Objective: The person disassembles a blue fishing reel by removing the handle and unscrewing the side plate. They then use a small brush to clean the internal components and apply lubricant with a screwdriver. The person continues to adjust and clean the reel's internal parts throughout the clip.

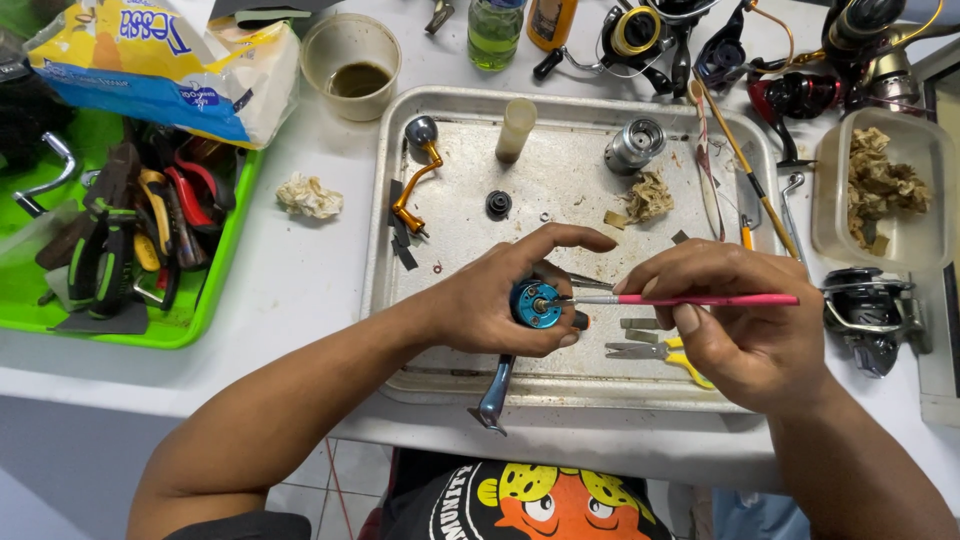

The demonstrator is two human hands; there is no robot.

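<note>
The left hand (495, 300) is curled around a round blue metal reel body (535, 303), its open face with a small brass shaft turned toward the right hand; a curved grey metal handle (494, 392) hangs below the palm, past the tray's near rim. The right hand (735, 320) pinches one thin pink brush (690, 299) between thumb and fingers, its tip touching the shaft at the reel's centre.

Both hands work over a dull, scratched, rectangular metal tray (395, 300). Just under the right hand lies one small pair of yellow-handled pliers (665, 352). Beyond the left hand sit one black ridged knob (498, 204), one orange crank with a grey ball knob (418, 170), one cream plastic tube (517, 128) standing upright, one silver ribbed spool (636, 146) and one crumpled brown wad (648, 195).

Far left of the left hand, a green plastic tray (215, 290) holds several tools. Right of the right hand rests one dark reel (868, 312).
</note>
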